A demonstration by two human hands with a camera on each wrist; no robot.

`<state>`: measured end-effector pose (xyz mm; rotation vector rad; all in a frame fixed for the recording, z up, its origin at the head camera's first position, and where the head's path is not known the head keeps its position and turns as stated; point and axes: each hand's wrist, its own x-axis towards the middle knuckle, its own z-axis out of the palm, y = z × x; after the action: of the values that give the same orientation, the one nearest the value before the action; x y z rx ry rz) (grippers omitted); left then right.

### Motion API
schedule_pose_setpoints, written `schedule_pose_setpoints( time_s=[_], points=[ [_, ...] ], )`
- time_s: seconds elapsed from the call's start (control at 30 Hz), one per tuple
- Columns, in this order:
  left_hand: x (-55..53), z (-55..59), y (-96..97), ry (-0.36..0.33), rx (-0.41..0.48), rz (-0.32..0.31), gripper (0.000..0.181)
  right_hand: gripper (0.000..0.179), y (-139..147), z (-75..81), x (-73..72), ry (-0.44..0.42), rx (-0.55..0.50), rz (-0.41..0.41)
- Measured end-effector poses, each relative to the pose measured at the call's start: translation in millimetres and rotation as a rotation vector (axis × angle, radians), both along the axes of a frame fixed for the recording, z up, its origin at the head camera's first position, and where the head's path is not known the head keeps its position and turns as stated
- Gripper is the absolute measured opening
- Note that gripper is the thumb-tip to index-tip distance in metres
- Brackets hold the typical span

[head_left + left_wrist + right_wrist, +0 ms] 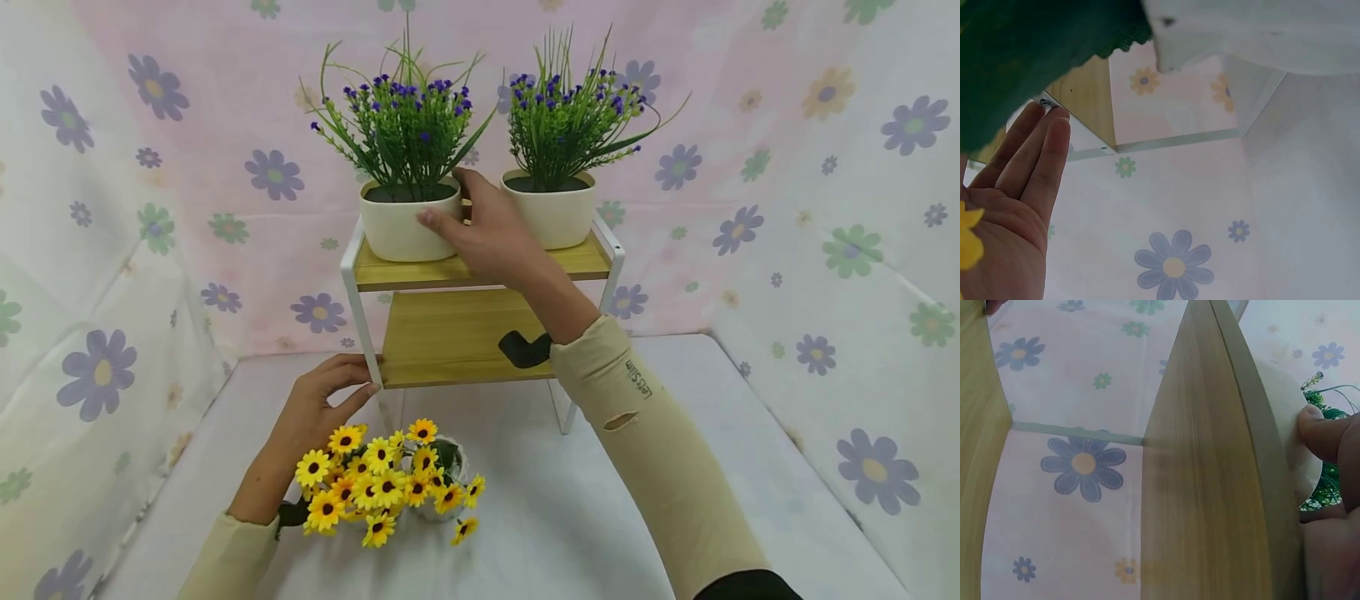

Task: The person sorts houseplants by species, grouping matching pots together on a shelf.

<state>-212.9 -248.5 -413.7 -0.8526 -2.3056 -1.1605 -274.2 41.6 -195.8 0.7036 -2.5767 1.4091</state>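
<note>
While the white-framed, wood-grained rack (450, 337) is pinched at its left leg by the left hand (318, 404), fingers nearly straight, yellow flowers (388, 488) are seen in front on the tabletop (540, 517). On the top shelf (382, 273), the smooth oval pot (405, 229) is clamped at its right end between thumb and fingers of the right hand (491, 225), near a matching pot (551, 215). "LetsSlim" is printed on the right sleeve (667, 458).

Fingers (1050, 159) touch a white-edged wooden shelf (1088, 100), with a green leaf (1041, 56) above and yellow petals (969, 242) at lower left.
</note>
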Motion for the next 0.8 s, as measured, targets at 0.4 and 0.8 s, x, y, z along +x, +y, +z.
schedule_pose_setpoints(
  time_s=[0.4, 0.8],
  points=[
    [0.6, -0.4, 1.1, 0.000, -0.010, 0.017, 0.027, 0.071, -5.8, 0.1, -2.8, 0.000, -0.028, -0.066],
    [-0.3, 0.2, -0.5, -0.016, -0.011, 0.015, 0.026, 0.079, -3.9, -3.4, -2.8, -0.011, -0.039, -0.061]
  ],
)
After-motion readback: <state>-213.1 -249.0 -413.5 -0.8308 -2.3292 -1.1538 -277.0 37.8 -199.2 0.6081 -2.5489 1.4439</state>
